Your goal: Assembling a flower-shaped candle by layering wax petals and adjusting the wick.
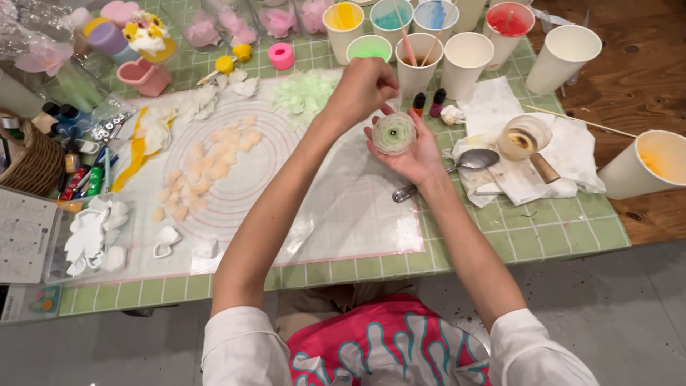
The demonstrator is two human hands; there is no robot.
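1. While the right hand (414, 154) cups a small round wax flower (394, 134) in its palm above the silicone mat (343, 207), fingers curled under and around it, the left hand (364, 86) hovers just over the flower with fingertips pinched together, apparently on a petal too small to make out.
2. Progress, as judged: the flower already shows a green centre ringed by several pale layers, so assembly looks well advanced; loose petals remain unused.
3. Remaining stock: pale green petals (304, 93) lie far on the mat, peach petals (207, 161) to the left, white petals (207, 96) beyond them.
4. Surroundings: paper cups of coloured wax (371, 48) stand along the far edge; a metal spoon (471, 161) and a small glass jar (524, 137) rest on stained tissue at right; a wicker basket (32, 161) sits at far left.
5. Obstructions: two small dye bottles (429, 104) stand just beyond the hands; nothing lies between hands and petals.
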